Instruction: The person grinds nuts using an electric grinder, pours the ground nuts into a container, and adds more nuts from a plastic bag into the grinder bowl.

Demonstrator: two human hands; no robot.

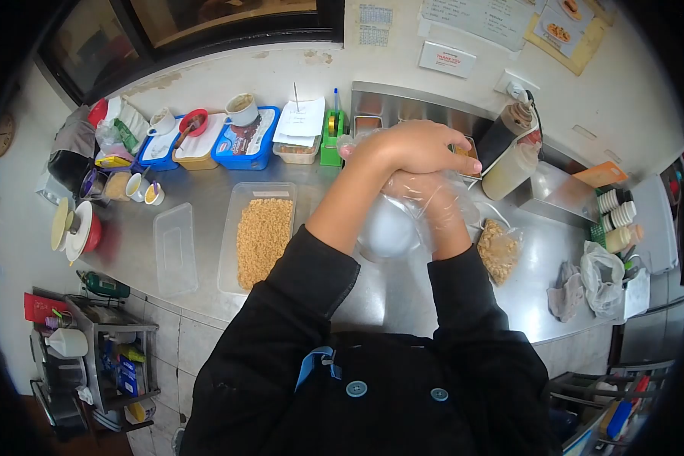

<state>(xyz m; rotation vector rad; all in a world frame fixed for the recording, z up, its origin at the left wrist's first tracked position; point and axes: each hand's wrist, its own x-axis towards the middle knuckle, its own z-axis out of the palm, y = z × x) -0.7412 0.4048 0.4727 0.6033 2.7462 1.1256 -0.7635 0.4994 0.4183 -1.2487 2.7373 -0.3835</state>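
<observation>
My left hand is bare and crosses over my right hand, with some fingers stretched out to the right. The rest of its fingers are hidden. Beneath it, my right hand is wrapped in a loose, clear plastic glove. The right fingers are mostly covered by the left hand and forearm, so their grip cannot be made out. Below both hands, a round white bowl sits on the steel counter. A clear tub of tan crumbs stands left of my forearms, and a plastic bag of tan pieces lies to the right.
A clear lid lies at the left. Blue tubs and a green tape dispenser line the back wall. Squeeze bottles stand back right beside a steel box. Plastic bags rest near the right edge.
</observation>
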